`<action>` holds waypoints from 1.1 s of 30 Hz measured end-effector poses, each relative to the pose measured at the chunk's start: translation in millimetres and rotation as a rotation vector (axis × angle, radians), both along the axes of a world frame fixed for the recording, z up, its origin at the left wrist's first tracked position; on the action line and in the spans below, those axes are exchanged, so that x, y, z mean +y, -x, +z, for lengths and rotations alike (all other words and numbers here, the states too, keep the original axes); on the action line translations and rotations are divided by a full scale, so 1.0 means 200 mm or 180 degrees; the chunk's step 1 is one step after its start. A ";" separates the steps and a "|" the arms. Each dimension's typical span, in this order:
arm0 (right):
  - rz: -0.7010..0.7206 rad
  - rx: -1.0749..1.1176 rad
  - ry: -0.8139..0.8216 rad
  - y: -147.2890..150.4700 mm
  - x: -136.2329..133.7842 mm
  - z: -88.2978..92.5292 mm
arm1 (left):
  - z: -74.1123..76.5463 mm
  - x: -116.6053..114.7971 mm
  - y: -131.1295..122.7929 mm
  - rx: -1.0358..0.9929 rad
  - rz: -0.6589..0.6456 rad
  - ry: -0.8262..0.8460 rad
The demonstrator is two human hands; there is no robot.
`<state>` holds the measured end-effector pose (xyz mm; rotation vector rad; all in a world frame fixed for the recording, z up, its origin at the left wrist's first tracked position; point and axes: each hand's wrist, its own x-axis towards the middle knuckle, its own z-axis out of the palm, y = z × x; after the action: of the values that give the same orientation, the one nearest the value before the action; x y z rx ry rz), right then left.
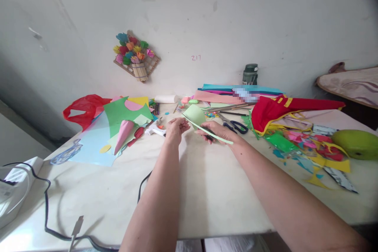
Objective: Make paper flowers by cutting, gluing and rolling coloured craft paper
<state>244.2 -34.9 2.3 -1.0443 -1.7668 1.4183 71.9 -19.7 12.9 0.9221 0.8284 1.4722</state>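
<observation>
My left hand (177,126) is closed, its fingertips pinching the near left edge of a pale green sheet of paper (195,113). My right hand (213,130) is wrapped around a dark-handled tool (210,137), which looks like scissors; its blades are mostly hidden. A thin pale green paper strip (220,138) runs from beside my left fingertips across the right hand to its wrist. Beyond the right hand lies another pair of scissors (236,125) with dark blue handles. Left of my left hand rests a white glue gun (155,129).
Coloured paper (94,141), a pink paper cone (123,136) and a red bag (85,108) lie left. Red cloth (265,116), paper scraps (307,147) and a green mango-like fruit (356,144) sit right. A bottle (250,74) stands behind. A black cable (46,204) crosses the near left.
</observation>
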 end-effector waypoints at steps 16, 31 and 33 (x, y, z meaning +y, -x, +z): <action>0.0148 0.0098 0.0204 0.02 -0.03 0.04 | 0.00 0.00 -0.01 -0.0085 0.0196 0.0043; 0.0137 0.0084 0.0228 0.02 -0.04 0.06 | -0.01 0.00 0.00 -0.0004 0.0048 0.0024; 0.0129 0.0089 0.0256 0.03 -0.04 0.05 | -0.01 0.00 0.00 -0.0009 0.0053 0.0017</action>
<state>239.0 -42.5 12.9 -1.0305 -1.7324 1.5328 71.7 -19.5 10.8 0.9110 0.8392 1.4846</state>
